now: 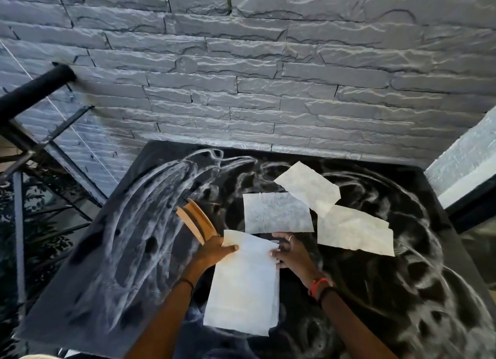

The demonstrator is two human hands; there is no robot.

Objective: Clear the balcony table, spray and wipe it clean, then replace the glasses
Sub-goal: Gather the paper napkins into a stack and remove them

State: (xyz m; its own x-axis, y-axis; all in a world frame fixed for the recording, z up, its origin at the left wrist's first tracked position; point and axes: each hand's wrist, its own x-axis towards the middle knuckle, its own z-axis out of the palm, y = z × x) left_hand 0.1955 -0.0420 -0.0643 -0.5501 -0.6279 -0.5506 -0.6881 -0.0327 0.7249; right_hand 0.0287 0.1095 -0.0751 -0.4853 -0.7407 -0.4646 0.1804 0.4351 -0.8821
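The black balcony table is smeared all over with white swirls of cleaner. Both hands hold up one white paper sheet above the near middle of the table. My left hand pinches its top left edge and also grips a wooden napkin holder. My right hand pinches the sheet's top right edge. Three more paper sheets lie flat on the wet top: one in the middle, one behind it, one to the right. No glasses are in view.
A grey stone-clad wall rises right behind the table. A black metal railing with glass panels runs along the left, with foliage below it. A white ledge stands at the right.
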